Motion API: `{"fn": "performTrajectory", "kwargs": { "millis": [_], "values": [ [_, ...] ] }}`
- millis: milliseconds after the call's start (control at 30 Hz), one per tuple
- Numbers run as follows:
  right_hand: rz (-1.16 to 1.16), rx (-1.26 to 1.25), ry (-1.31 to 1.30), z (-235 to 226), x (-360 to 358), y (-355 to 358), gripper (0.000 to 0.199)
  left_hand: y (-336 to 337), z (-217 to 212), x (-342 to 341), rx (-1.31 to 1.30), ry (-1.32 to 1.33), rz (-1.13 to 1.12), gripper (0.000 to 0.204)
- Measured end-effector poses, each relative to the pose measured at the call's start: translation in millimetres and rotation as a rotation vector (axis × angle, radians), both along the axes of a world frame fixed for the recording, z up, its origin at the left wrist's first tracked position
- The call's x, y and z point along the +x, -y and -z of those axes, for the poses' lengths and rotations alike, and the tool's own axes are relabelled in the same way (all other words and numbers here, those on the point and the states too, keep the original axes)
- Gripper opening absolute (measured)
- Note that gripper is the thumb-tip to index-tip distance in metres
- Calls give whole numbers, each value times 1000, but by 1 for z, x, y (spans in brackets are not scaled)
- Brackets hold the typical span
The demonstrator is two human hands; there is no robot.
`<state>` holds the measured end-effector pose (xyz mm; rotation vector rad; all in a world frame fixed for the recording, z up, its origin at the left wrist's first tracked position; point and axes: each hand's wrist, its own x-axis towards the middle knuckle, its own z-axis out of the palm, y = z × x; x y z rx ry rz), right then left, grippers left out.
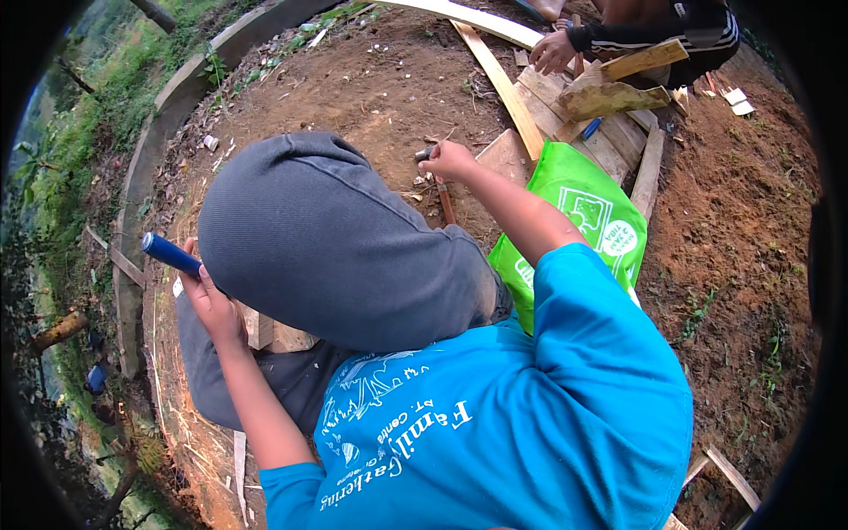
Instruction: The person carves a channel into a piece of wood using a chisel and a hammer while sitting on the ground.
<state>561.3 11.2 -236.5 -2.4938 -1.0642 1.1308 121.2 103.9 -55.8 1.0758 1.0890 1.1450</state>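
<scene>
- My left hand [215,309], one of my two, is closed around one blue, smooth, rod-shaped handle [172,253]; that handle sticks out past my fingers, up and to the left, beside my bent knee. The other end of it is hidden.
- My right hand [449,161] is held low over the bare brown soil [371,97], fingers drawn together, pinching one short, dark metal piece [425,154].
- One reddish-brown, stick-shaped length of wood [447,205] slants just below those fingers; I cannot tell whether it joins the metal piece.
- I wear one bright blue shirt [495,424] with white print, and grey ribbed trousers [309,238], one knee raised between my two hands.
- One bright green bag [565,177] with white print lies by my right forearm, partly covered by it.
- Two long, pale, narrow wooden strips [501,88] show at the top, one running down toward the bag, the other reaching up and left.
- Beyond the bag lies a group of flat weathered boards [616,141], overlapping too much for me to count; two rough yellow-brown wood pieces [609,102] rest on top, with one small blue object [592,129] near them.
- One hand of another person [553,51], with a dark cuff, is beside those pieces, its fingers pointing down; I cannot tell whether it grips anything.
- One curved grey concrete edge [132,208] runs along my left, with green plants [115,115] beyond it.
</scene>
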Motion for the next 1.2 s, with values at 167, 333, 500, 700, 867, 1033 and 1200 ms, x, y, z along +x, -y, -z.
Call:
{"fn": "performTrajectory", "kwargs": {
  "millis": [167,333,500,700,867,1033,1200],
  "values": [
    [147,109,188,33,-23,35,45,-9,3,-11,14,59,37,27],
    [138,40,154,30,-23,48,43,-18,9,-11,15,128,67,25],
    [186,-142,22,11,-8,35,47,-28,13,-17,23,88,82,33],
    [264,117,-276,-44,46,20,39,-50,5,-35,48,70,267,37],
    [229,421,-477,-148,56,-55,33,-71,-6,-42,81,-31,395,28],
    [-155,562,-324,-265,14,-148,21,-64,0,-42,23,-67,398,32],
    [-390,661,-127,-347,-62,-185,46,-66,10,-31,13,15,439,36]
  ]
}}
